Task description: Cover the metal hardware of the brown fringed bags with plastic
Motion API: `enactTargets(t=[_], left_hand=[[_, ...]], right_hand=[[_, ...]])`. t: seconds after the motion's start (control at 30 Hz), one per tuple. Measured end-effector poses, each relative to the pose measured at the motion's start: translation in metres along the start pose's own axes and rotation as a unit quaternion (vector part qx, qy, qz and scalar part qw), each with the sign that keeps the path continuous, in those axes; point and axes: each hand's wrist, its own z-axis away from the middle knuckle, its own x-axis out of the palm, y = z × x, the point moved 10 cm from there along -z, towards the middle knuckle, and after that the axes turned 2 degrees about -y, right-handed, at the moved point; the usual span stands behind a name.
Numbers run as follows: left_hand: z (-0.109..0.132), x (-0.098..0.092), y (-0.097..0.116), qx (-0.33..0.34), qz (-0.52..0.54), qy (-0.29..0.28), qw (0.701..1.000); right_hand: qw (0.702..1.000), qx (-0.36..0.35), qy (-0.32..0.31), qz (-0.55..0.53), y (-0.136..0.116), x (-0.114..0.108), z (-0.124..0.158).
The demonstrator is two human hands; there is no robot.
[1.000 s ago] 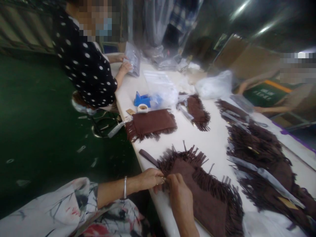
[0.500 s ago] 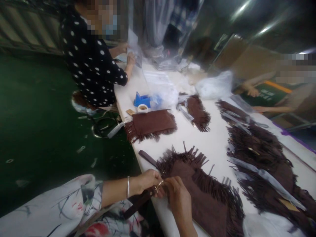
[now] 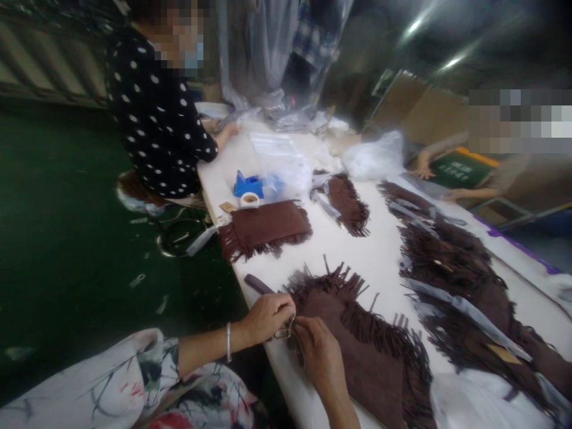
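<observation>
A dark brown fringed bag (image 3: 357,351) lies flat on the near part of the table, its fringe spread along the far and right sides. At its left corner, my left hand (image 3: 269,319) is closed on a gold-coloured metal clasp (image 3: 283,332). My right hand (image 3: 320,351) is beside it over the bag's left edge, fingers pinched close to the clasp. What those right fingertips grip is hidden. A brown strap end (image 3: 257,284) sticks out beyond my left hand.
A folded brown fringed piece (image 3: 272,225), a tape roll (image 3: 249,199) and a blue dispenser (image 3: 248,185) lie farther along the table. Brown fringed items are piled (image 3: 465,280) at right. White plastic (image 3: 478,399) lies near right. Two co-workers are at the table's far sides.
My left hand has risen and turned slightly with the clasp; the strap that hung below it no longer shows. The left co-worker's hands have lowered to the table. The view has shifted slightly.
</observation>
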Motion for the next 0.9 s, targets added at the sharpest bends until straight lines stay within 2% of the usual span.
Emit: enactTargets(t=[0.13,0.3,0.4,0.5,0.57,0.67,0.73,0.83,0.9], left_hand=[[-0.007,0.008,-0.002,-0.007,0.086,-0.013,0.996],[-0.002,0.024,-0.039,-0.081,0.251,-0.011,0.965],[0.006,0.043,-0.055,-0.123,0.26,-0.051,0.956],[0.007,0.046,-0.056,-0.108,0.24,-0.042,0.964],[0.005,0.043,-0.055,-0.101,0.249,-0.023,0.963],[0.001,0.04,-0.056,-0.131,0.275,-0.025,0.952],[0.001,0.042,-0.05,-0.146,0.302,-0.055,0.94],[0.01,0.05,-0.036,-0.172,0.346,-0.13,0.913],[0.016,0.054,-0.036,-0.206,0.334,-0.17,0.904]], right_hand=[[0.999,0.032,-0.017,-0.014,-0.003,0.002,-0.005],[0.993,0.064,-0.007,-0.095,0.017,0.004,-0.004],[0.988,0.081,0.01,-0.134,0.028,0.005,-0.001],[0.987,0.08,0.018,-0.137,0.032,0.004,0.002],[0.99,0.074,0.035,-0.113,0.034,0.0,0.003],[0.995,0.055,0.073,-0.025,0.031,-0.006,0.002],[0.994,0.035,0.089,0.054,0.019,-0.007,0.002],[0.978,0.01,0.105,0.177,-0.004,0.001,0.014],[0.965,0.035,0.135,0.221,-0.008,0.007,0.029]])
